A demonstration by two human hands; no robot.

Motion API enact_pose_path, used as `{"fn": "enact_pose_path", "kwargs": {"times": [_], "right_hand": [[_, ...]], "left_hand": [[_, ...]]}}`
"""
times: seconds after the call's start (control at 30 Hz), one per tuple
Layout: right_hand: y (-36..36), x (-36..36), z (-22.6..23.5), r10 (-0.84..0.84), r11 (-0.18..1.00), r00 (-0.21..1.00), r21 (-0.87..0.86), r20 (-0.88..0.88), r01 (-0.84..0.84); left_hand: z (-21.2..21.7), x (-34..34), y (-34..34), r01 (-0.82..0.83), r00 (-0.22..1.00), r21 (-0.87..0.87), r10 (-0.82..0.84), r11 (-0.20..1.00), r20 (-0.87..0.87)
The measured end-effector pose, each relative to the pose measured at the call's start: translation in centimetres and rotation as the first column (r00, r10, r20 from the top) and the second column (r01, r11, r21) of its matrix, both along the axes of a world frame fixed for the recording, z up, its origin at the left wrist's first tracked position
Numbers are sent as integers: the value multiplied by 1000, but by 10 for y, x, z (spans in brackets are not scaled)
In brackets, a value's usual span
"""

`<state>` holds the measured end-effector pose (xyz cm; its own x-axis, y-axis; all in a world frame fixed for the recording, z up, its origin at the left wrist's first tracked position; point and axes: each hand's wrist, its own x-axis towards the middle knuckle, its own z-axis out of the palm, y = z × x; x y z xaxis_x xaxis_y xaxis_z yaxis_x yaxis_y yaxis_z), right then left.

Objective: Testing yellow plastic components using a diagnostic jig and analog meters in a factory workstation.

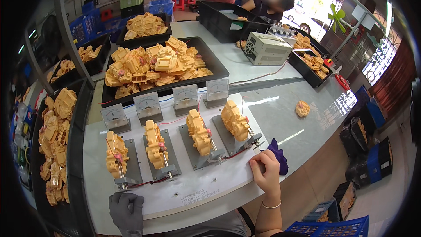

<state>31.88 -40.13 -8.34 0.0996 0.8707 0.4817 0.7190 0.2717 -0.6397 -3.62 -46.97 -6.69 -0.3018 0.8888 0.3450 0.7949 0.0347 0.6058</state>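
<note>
My left hand [126, 212], in a grey glove, rests fist-like on the near edge of a white test board [197, 188], holding nothing I can see. My bare right hand [266, 171] pinches a purple cloth [279, 154] at the board's right edge. On the board, several yellow plastic gearbox assemblies [198, 132] sit clamped on grey fixture plates [193, 149]. Behind them stands a row of square dial meters [148, 106].
Black trays of yellow parts [153, 66] lie behind the board and along the left [55, 145]. A grey power supply [267, 48] and another parts tray [312, 63] stand at the far right, one loose yellow part [302, 108] on the table. Two people work at the far end.
</note>
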Motion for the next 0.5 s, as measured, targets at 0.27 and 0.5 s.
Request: {"fn": "enact_pose_path", "kwargs": {"times": [0.27,0.5], "right_hand": [[6,-12,-8,-109,986,993,126,-38,113],[6,-11,-10,-131,984,991,116,-27,133]], "left_hand": [[-7,1,3,-24,999,66,27,998,-46],[-7,1,4,-15,997,79,21,997,-74]]}}
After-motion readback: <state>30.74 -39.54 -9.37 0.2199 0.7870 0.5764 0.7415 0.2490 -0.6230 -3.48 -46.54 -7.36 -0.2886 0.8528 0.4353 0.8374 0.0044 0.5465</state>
